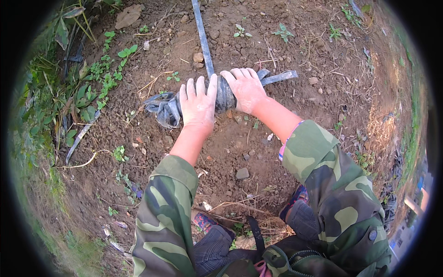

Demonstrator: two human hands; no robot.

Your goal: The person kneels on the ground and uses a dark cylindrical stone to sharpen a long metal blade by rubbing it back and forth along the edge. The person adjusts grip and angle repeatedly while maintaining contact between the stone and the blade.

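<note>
A bundle of dark flat plastic tape, likely drip irrigation tape (225, 94), lies rolled up on the soil in front of me. My left hand (199, 104) holds the roll from above, palm down, its fingers stretched over the far side. Around the roll's right part, my right hand (246, 89) is laid with fingers close together. Crumpled loops of tape (168, 110) stick out at the left end. A loose tape end (279, 77) pokes out to the right. From the roll, a straight strip of tape (203, 36) runs away across the ground. Pale dirt coats both hands.
Leafy plants (81, 100) line the left side. A loose tape piece (82, 136) lies near them. Small stones, such as a grey one (242, 173), and dry stalks dot the soil. My patterned shoes (207, 221) stand below the roll. Dry straw (380, 126) lies right.
</note>
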